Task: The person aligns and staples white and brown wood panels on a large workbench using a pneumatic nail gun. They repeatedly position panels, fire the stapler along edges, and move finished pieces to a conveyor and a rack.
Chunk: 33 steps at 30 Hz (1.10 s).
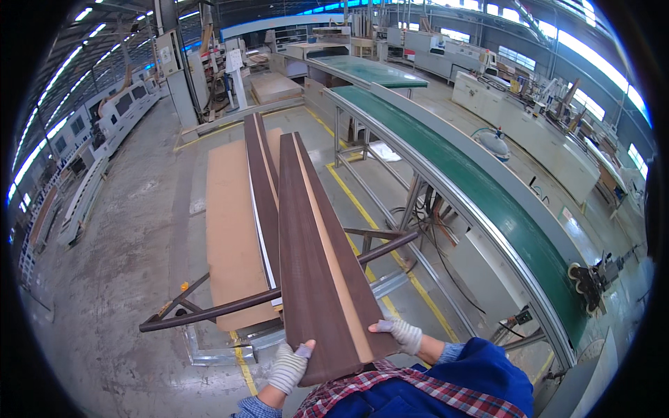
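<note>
A long dark brown wood-grain panel [312, 292] with a pale stripe along its length stretches away from my body. My left hand [291, 364], in a striped white glove with bare fingertips, grips its near left edge, thumb on top. On the near right edge my right hand [404, 336], gloved the same way, holds on with its thumb on the top face. The other fingers of both hands are mostly hidden at the panel's sides. Just left of it lies a similar dark panel [259, 164], above a larger tan board [226, 230].
A dark-covered rack bar [223, 311] crosses beneath the panel, with a metal foot [223, 357] on the floor. To the right runs a conveyor with a green belt [460, 174] and metal frame; cables [435, 216] hang under it. Yellow lines [348, 188] mark the floor. Machines [529, 118] stand beyond.
</note>
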Motion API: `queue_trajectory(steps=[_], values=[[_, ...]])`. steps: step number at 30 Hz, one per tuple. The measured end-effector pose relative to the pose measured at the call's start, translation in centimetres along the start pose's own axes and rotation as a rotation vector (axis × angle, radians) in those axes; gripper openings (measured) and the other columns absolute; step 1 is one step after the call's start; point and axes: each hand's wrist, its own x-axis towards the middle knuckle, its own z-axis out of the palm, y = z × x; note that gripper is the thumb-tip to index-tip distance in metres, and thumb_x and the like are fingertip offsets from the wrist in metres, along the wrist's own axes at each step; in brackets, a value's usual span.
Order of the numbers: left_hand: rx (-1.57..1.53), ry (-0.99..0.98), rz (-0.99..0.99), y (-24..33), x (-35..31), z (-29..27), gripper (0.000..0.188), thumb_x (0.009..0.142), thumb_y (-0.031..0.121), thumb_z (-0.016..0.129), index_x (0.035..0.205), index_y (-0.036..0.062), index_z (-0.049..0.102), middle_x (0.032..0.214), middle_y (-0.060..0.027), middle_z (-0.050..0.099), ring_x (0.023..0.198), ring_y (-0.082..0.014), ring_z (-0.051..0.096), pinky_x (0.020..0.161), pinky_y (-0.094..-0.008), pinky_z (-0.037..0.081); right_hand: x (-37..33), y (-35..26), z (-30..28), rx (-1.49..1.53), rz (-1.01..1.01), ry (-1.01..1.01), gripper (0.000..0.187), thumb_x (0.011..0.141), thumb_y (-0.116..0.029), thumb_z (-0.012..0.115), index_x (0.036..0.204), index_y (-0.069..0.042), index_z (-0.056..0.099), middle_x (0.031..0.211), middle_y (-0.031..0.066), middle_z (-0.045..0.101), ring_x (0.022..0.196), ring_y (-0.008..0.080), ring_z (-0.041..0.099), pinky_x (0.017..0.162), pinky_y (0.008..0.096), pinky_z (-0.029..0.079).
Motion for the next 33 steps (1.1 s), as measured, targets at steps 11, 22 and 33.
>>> queue_trajectory(steps=[11,22,33], values=[[0.075,0.045,0.099,-2.7,-8.2,2.0,0.066,0.079,0.032,0.074,0.122,-0.0075,0.044,0.112,-0.0206,0.060,0.100,-0.0276,0.060,0.087,-0.0371,0.048,-7.4,4.3,2.2,-0.823,-0.340,0.423,0.081,0.074,-0.053,0.072,0.122,0.009,0.050,0.111,0.0216,0.062,0.100,0.0267,0.062,0.086,0.0343,0.050],[-0.063,0.085,0.183,-4.1,-8.1,1.1,0.056,0.083,0.030,0.068,0.118,-0.0075,0.046,0.108,-0.0229,0.062,0.097,-0.0335,0.061,0.085,-0.0397,0.048,-4.8,7.2,1.1,-0.703,-0.382,0.314,0.081,0.072,-0.048,0.076,0.118,0.013,0.049,0.103,0.0236,0.064,0.091,0.0297,0.065,0.080,0.0356,0.052],[-0.031,0.065,0.099,-10.4,-8.8,1.3,0.052,0.086,0.028,0.063,0.122,-0.0068,0.049,0.106,-0.0236,0.063,0.095,-0.0335,0.063,0.080,-0.0398,0.051,-4.4,11.9,1.1,-0.754,-0.322,0.421,0.090,0.069,-0.048,0.079,0.125,0.013,0.043,0.117,0.0252,0.058,0.109,0.0314,0.058,0.093,0.0368,0.045]])
